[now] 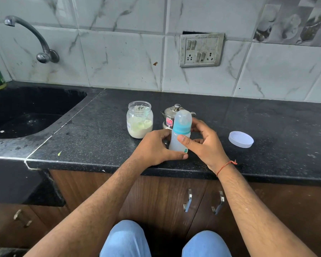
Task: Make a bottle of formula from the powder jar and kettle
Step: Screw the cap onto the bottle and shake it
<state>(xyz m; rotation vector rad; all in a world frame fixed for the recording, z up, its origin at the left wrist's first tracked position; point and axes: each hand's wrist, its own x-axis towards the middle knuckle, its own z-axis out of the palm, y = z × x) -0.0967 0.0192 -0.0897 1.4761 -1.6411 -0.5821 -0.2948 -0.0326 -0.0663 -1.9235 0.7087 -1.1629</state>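
Baby bottle (180, 138) stands upright on the tabletop (267, 127) between both hands, near the front edge. Teal collar and clear dome cap on; body looks cloudy, contents hard to tell. Step in hand, as I judge it: steadying or taking up the capped bottle, either to uncap or to shake. To do it well, keep the base planted, grip low with one hand, and turn or lift at the collar with the other, no tipping.

Left hand (156, 147) curled round the lower body, thumb lying along the base. Right hand (202, 141) half open, thumb pressed on the bottle's front, fingers curved behind it; full grip not certain.

Just beyond the hands: steel kettle (170, 115), lid on, directly behind the bottle. Powder jar (139, 120), open, beyond the left hand. Its white lid (241, 139) lies flat right of the right hand.
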